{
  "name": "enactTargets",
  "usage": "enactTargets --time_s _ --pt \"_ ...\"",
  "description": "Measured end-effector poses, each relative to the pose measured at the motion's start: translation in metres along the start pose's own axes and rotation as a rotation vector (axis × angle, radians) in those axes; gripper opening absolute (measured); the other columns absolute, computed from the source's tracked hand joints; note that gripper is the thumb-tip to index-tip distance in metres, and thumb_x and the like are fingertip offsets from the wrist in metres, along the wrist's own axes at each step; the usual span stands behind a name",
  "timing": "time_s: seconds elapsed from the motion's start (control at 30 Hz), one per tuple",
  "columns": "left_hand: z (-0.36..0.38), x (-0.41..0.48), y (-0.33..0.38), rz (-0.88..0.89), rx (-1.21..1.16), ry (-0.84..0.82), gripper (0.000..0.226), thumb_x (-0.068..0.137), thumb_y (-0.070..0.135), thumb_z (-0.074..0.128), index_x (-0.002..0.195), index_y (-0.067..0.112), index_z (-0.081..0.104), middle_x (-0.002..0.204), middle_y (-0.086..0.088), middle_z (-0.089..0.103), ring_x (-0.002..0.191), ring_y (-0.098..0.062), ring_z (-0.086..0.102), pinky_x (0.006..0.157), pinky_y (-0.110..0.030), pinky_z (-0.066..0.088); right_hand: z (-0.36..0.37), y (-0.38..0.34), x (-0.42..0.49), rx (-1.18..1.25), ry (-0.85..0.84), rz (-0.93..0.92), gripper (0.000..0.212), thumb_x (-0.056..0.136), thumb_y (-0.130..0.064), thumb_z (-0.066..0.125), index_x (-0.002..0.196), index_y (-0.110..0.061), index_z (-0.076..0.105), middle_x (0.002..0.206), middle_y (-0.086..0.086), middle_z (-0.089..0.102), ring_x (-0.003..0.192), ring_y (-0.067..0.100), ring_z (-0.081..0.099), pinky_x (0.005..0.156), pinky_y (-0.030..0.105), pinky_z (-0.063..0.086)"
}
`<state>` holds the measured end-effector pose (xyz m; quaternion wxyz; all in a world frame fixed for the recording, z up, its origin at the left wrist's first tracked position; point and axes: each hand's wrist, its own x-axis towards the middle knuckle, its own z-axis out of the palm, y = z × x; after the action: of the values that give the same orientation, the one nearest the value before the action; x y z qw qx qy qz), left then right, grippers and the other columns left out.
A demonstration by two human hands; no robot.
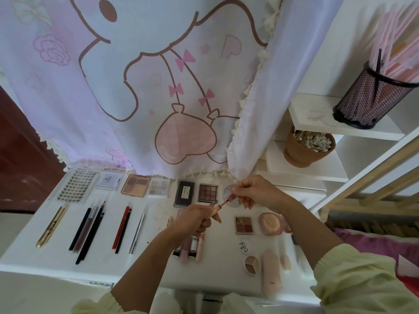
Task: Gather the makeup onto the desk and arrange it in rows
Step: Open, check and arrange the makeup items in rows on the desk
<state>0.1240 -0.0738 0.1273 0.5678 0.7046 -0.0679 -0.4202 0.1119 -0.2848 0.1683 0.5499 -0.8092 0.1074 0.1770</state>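
Above the counter, left hand fingers close on a lip gloss tube; right hand fingers pinch its applicator wand.

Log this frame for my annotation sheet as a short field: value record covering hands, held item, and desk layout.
left hand: grips the lip gloss tube
right hand: pinches the tube's cap end; wand looks partly pulled out
back row: lash tray, then palettes, e.g. nine-pan palette
front row, left: gold tube, pencils
front, right: compacts, round pot, pink tubes
desk: white
shelf: cotton swab pot, mesh holder
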Motion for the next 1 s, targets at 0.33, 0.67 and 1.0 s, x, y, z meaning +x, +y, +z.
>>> enactTargets --time_s 0.33,0.67,1.0 --pt "-0.004 0.000 -0.006 -0.012 -0.039 0.020 0.039 0.102 0.030 0.041 0.084 0.009 0.068 0.052 0.005 0.040 0.047 -0.007 0.032 0.049 -0.018 0.027 -0.004 0.001 0.002 0.009 0.029 -0.022 0.019 0.088 -0.024 0.069 0.073 -0.011 0.074 0.088 0.017 0.074 0.054 0.015 0.055 0.052 0.023 0.044" --pt "-0.011 -0.002 -0.011 0.024 -0.027 0.024 0.038 0.102 0.032 0.041 0.086 0.009 0.068 0.056 0.003 0.040 0.047 -0.006 0.033 0.049 -0.017 0.028 -0.014 0.005 0.002 0.152 0.012 0.030 0.017 0.087 -0.009 0.067 0.090 0.008 0.064 0.077 0.006 0.074 0.053 0.015 0.058 0.052 0.023 0.045" --pt "-0.013 0.003 -0.011 0.098 -0.309 0.111 0.048 0.099 0.037 0.046 0.117 -0.006 0.058 0.059 0.005 0.042 0.053 -0.008 0.034 0.054 -0.021 0.031 0.005 0.036 -0.008 0.894 0.077 0.163 0.020 0.083 -0.015 0.061 0.088 -0.002 0.075 0.072 0.006 0.067 0.060 0.009 0.063 0.056 0.019 0.055"
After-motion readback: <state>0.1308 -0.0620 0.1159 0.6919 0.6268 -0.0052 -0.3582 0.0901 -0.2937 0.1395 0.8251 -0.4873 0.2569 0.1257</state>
